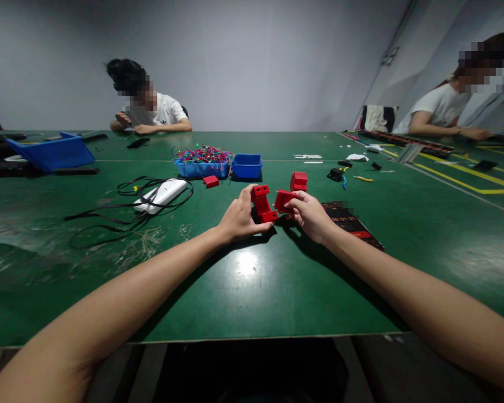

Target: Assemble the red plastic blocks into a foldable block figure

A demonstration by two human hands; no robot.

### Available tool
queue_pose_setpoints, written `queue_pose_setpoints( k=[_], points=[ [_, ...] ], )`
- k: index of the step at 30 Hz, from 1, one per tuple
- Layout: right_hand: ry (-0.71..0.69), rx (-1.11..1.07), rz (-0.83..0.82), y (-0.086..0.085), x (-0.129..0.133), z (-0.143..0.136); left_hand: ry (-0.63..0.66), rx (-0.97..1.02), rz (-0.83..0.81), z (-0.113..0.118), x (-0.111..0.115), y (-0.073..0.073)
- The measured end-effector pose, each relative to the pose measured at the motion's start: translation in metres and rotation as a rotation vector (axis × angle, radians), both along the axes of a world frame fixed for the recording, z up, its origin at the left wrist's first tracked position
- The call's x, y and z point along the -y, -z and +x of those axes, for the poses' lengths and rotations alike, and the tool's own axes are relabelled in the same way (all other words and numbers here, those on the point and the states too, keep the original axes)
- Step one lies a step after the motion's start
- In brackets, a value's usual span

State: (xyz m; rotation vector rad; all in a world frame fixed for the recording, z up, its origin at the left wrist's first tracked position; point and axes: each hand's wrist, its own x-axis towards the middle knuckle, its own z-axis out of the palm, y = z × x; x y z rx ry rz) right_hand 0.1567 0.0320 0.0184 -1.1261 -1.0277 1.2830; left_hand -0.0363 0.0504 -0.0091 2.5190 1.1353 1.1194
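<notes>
My left hand [242, 217] grips a red bracket-shaped block [264, 205] with holes in its two raised ends, holding it just above the table. Close beside it on the right, my right hand [307, 212] pinches a flat red piece [284, 200] with small pins pointing toward the block. A narrow gap separates the two red parts. Behind my right hand stands another red block [299, 181]. A small red piece [210, 181] lies farther left, in front of a blue bin [201, 169] heaped with colourful wires.
A second blue bin [247, 167] stands beside the wire bin. At left lie a white power strip [162, 196] with black cable and a tilted blue tray [56, 152]. A dark printed sheet [353, 224] is under my right forearm. Two people sit across the green table [243, 302].
</notes>
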Motion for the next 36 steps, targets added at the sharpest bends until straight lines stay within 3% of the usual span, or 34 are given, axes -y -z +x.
queue_pose_setpoints(
  k=[7, 19, 30, 36],
  points=[
    [0.03, -0.09, -0.047, -0.0057, 0.001, 0.0026, 0.028, 0.009, -0.015, -0.0004, 0.0009, -0.0004],
    [-0.096, -0.234, 0.015, -0.0062, 0.0019, 0.0025, 0.047, 0.012, 0.011, -0.0006, -0.001, 0.0016],
    [-0.044, -0.188, 0.087, -0.0044, 0.0002, 0.0027, 0.029, 0.007, 0.013, 0.0, -0.0011, 0.0011],
    [-0.051, -0.208, 0.012, -0.0027, -0.0011, 0.0042, 0.024, 0.002, 0.013, -0.0001, 0.0, 0.0006]
  ],
)
